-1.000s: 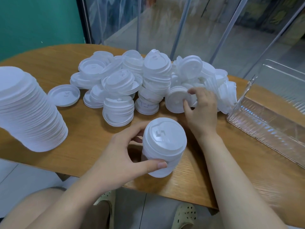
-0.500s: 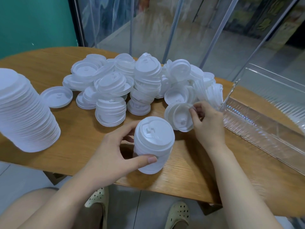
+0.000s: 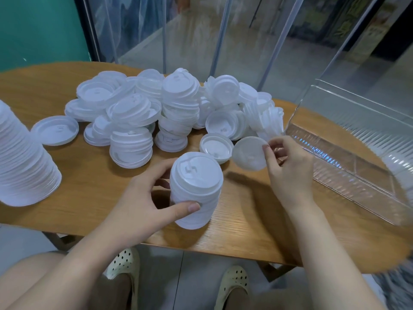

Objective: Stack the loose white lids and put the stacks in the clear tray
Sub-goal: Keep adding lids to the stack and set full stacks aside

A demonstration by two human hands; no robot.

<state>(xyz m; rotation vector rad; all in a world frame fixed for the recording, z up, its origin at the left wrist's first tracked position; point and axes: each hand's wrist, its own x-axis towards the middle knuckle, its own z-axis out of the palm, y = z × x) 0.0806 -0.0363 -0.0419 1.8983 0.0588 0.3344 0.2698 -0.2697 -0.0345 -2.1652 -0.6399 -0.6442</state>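
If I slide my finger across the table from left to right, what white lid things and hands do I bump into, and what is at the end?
Big lid stack → single upturned lid → left hand → held stack → pinched lid → right hand → clear tray.

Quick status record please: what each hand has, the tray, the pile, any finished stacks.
left hand: grips the short lid stack standing on the table
right hand: pinches a single lid, off the table
clear tray: right side, no lids visible inside
loose pile: behind the hands
tall stack: far left
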